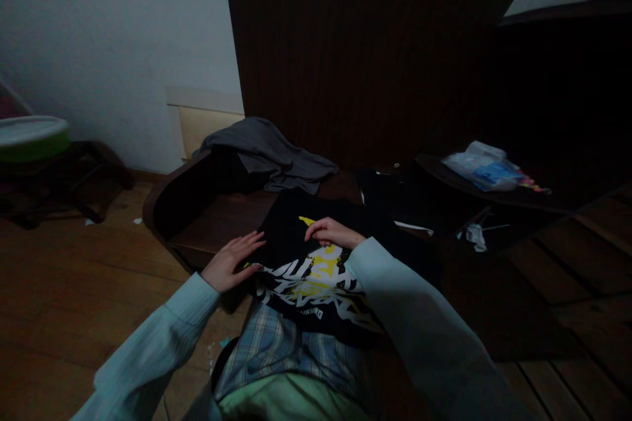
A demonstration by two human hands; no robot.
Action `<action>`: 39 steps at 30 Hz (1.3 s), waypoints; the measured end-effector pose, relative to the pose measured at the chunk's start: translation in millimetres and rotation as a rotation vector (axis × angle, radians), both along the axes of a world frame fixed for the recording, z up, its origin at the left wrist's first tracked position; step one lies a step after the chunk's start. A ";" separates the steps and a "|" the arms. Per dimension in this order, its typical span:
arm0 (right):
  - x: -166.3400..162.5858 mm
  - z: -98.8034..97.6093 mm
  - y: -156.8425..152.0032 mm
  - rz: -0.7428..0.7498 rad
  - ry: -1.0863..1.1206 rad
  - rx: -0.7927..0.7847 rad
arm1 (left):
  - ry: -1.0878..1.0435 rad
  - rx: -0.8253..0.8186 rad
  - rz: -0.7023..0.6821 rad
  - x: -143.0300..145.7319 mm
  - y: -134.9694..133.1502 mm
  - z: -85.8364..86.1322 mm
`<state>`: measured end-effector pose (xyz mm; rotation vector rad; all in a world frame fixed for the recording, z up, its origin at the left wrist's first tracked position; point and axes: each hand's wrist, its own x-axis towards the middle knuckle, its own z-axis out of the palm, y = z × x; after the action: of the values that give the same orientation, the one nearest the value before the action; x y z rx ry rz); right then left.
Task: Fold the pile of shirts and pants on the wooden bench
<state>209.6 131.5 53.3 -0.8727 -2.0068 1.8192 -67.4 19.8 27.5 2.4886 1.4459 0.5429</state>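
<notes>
A black T-shirt point(296, 247) with white and yellow print lies over a low dark wooden table and my lap. My left hand point(232, 263) rests flat on its left edge with the fingers stretched out. My right hand point(330, 231) lies on the middle of the shirt, fingers curved down onto the cloth near a yellow patch. Both arms wear light blue-green sleeves. Nothing is lifted.
A grey garment point(269, 152) is heaped on the low wooden table point(197, 223) behind the shirt. A plastic bag point(486, 168) lies on a dark curved shelf at right. A green-rimmed basin point(32, 138) stands on a stool at far left. Wooden floor all round.
</notes>
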 end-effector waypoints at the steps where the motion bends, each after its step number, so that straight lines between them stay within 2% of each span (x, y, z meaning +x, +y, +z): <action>1: 0.6 -1.2 0.8 -0.003 0.033 -0.016 | -0.045 -0.027 -0.024 -3.7 1.0 0.2; 3: 1.2 -3.1 2.0 -0.014 0.104 -0.061 | -0.165 -0.087 -0.048 -10.2 4.5 3.0; 6: 1.6 -4.1 2.4 -0.044 0.207 -0.132 | -0.318 -0.186 0.047 -13.6 16.9 16.2; 9: 1.9 -3.7 1.4 -0.088 0.322 -0.170 | -0.277 -0.185 0.130 -6.0 40.6 33.2; 11: 2.0 -3.5 0.6 -0.119 0.373 -0.190 | -0.157 -0.142 0.087 5.0 59.7 37.9; 13: 2.0 -3.9 0.3 -0.151 0.385 -0.208 | -0.035 -0.102 0.046 18.8 75.7 33.8; 15: 1.8 -4.6 0.4 -0.174 0.374 -0.214 | 0.056 -0.056 0.024 32.4 84.2 22.7; 18: 1.3 -5.8 0.8 -0.187 0.352 -0.209 | 0.146 0.026 0.046 45.2 82.9 4.6; 21: 0.9 -5.9 0.6 -0.184 0.340 -0.203 | 0.227 0.054 0.099 45.6 79.0 0.9; 23: 0.7 -5.4 0.0 -0.178 0.333 -0.198 | 0.283 0.014 0.102 42.5 84.1 9.4; 26: 0.7 -4.3 -0.9 -0.172 0.325 -0.190 | 0.336 -0.073 0.081 40.1 106.3 30.5; 28: 0.8 -4.0 -1.0 -0.169 0.312 -0.177 | 0.311 -0.042 0.061 41.3 125.9 41.9; 30: 0.9 -4.8 -0.8 -0.172 0.291 -0.143 | 0.254 0.022 -0.011 43.4 144.1 46.3; 33: -0.4 -8.0 -0.2 -0.238 0.226 0.013 | 0.192 0.045 -0.096 43.6 163.0 39.0; 36: -3.8 -12.1 -0.4 -0.367 0.136 0.281 | 0.158 0.072 -0.062 37.7 172.8 24.4; 39: -6.4 -13.9 -1.7 -0.398 0.045 0.458 | 0.098 0.095 0.016 28.7 178.4 13.2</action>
<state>203.2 129.8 39.4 -0.9819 -1.9324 1.0991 -38.7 198.2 40.7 2.6134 1.5098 0.5105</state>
